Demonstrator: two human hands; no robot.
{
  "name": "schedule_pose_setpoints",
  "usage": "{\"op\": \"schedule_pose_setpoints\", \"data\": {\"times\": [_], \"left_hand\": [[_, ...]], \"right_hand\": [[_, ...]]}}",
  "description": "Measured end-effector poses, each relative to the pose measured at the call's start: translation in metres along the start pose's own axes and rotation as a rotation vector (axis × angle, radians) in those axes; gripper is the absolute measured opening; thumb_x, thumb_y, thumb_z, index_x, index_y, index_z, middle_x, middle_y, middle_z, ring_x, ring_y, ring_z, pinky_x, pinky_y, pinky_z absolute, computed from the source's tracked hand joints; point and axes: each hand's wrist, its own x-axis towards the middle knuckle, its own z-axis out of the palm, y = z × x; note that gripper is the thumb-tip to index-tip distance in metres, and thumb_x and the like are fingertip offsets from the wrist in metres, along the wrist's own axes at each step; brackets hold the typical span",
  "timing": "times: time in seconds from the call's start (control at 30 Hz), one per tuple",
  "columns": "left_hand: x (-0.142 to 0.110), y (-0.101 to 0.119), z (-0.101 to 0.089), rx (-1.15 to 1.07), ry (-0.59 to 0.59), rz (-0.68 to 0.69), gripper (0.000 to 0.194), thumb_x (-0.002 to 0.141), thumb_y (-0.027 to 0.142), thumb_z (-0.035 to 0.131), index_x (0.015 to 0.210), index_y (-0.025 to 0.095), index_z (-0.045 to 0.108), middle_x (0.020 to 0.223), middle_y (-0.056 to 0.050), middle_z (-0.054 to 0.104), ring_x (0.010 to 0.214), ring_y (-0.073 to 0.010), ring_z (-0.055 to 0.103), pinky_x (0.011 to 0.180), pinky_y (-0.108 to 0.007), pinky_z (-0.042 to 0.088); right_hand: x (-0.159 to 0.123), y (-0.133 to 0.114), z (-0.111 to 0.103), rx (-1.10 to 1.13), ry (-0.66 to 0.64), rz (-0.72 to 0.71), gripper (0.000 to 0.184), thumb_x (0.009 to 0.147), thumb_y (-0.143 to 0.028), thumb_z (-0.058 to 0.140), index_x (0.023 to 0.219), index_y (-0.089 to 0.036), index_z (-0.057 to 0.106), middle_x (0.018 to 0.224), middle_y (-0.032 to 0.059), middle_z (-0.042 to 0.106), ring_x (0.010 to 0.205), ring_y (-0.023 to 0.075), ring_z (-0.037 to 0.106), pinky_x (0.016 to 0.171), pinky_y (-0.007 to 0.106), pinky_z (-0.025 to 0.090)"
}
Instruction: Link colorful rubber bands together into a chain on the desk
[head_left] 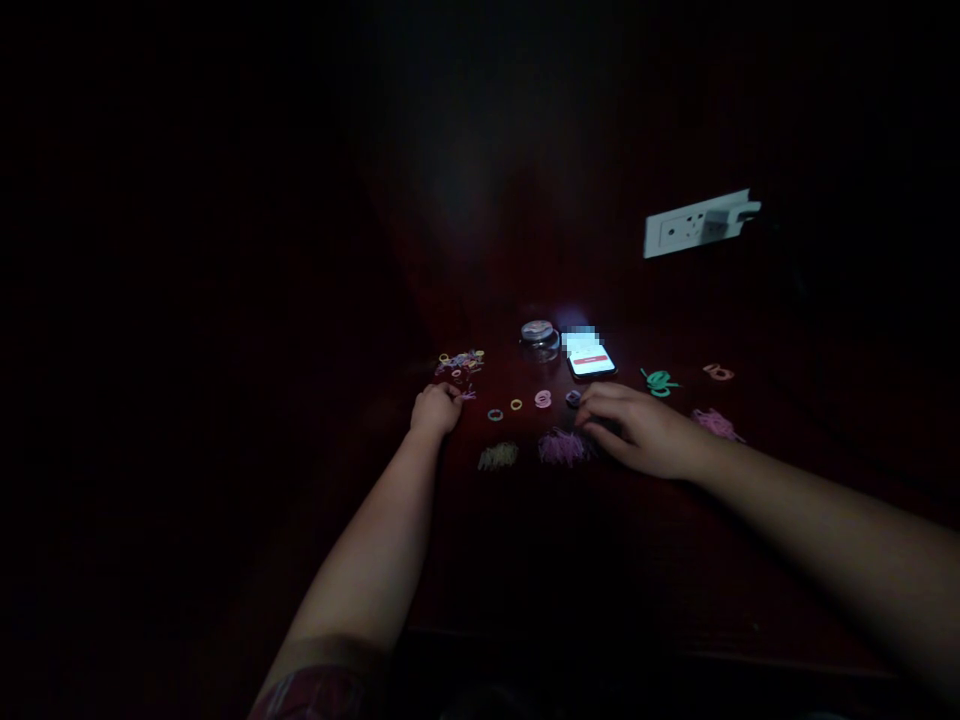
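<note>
My left hand [436, 410] rests on the dark table beside a mixed heap of small coloured bands [460, 362]. Its fingers are drawn together at a few purple strips [469, 395]; what lies between them is too small to make out. My right hand [637, 428] hovers low over the right end of a purple band pile [564, 447], thumb apart from the bent fingers, with nothing visible in it. By its fingertips lies a small dark ring [573, 398]. To its left are pink rings [543, 399], a yellow ring [516, 405] and a bluish ring [495, 414].
A yellowish band pile [498, 457] lies at front. Behind stand a round clear container [540, 338] and a lit phone [592, 355]. Green bands [660, 382], orange rings [718, 372] and a pink pile [716, 424] lie right. A socket panel [686, 228] is on the wall.
</note>
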Motion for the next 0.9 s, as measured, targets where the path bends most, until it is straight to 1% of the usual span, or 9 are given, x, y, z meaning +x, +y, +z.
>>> {"op": "schedule_pose_setpoints", "data": {"times": [0.07,0.13,0.4,0.63,0.9], "left_hand": [[0.001,-0.001,0.002,-0.025,0.015,0.013,0.018,0.084,0.031,0.057,0.091,0.02,0.07,0.104,-0.012,0.069,0.099,-0.0249,0.064,0.091,-0.032,0.046],[0.003,-0.002,0.003,-0.048,0.027,0.016,0.017,0.085,0.03,0.056,0.088,0.019,0.069,0.102,-0.012,0.07,0.094,-0.0236,0.065,0.088,-0.031,0.047],[0.006,-0.003,0.007,-0.14,0.045,-0.017,0.014,0.087,0.028,0.052,0.089,0.021,0.064,0.094,-0.008,0.072,0.085,-0.0214,0.066,0.077,-0.028,0.048],[0.007,-0.005,0.011,-0.221,0.079,-0.058,0.008,0.084,0.023,0.055,0.088,0.021,0.062,0.093,-0.006,0.072,0.083,-0.0199,0.065,0.074,-0.027,0.046],[0.007,-0.006,0.01,-0.318,0.118,-0.084,0.011,0.083,0.02,0.056,0.091,0.021,0.063,0.093,-0.003,0.071,0.079,-0.0153,0.064,0.074,-0.024,0.045]], "right_hand": [[0.0,0.0,0.0,0.005,-0.002,-0.004,0.014,0.089,-0.017,0.052,0.096,-0.02,0.063,0.093,0.0073,0.06,0.088,0.0209,0.057,0.081,0.037,0.048],[0.0,0.0,-0.001,0.013,-0.005,-0.007,0.014,0.089,-0.017,0.052,0.096,-0.02,0.063,0.093,0.0074,0.061,0.088,0.0208,0.057,0.08,0.037,0.048],[0.001,-0.002,-0.002,0.036,-0.002,-0.012,0.012,0.088,-0.019,0.053,0.094,-0.019,0.064,0.091,0.0071,0.061,0.086,0.0207,0.058,0.079,0.036,0.048],[0.002,-0.005,-0.003,0.053,-0.037,-0.021,0.013,0.089,-0.017,0.051,0.094,-0.019,0.063,0.093,0.0075,0.06,0.087,0.0209,0.058,0.079,0.036,0.048],[0.001,-0.003,-0.004,0.065,-0.035,-0.019,0.014,0.089,-0.018,0.052,0.095,-0.02,0.064,0.094,0.0075,0.061,0.087,0.0208,0.058,0.079,0.036,0.048]]}}
